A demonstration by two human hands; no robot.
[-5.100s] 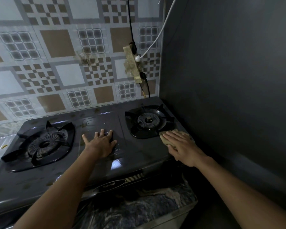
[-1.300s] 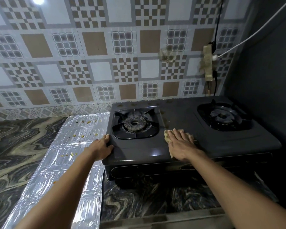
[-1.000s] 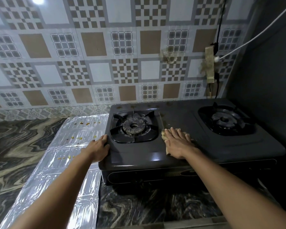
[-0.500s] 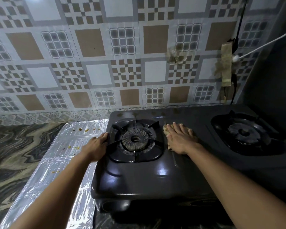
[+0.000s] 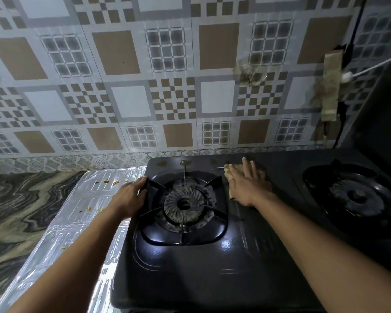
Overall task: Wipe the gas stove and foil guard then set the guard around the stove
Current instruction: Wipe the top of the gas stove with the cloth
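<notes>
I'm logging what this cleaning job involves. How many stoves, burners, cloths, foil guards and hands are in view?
Stove: 1
Burners: 2
Cloth: 1
Foil guard: 1
Hands: 2
Total: 7

We see our right hand (image 5: 246,185) pressing a tan cloth (image 5: 229,173) flat on the gas stove (image 5: 190,267), near its back edge. Our left hand (image 5: 129,197) grips the stove's left rim. The foil guard (image 5: 77,218) lies flat on the marbled bench (image 5: 20,211), just beside the stove.
</notes>
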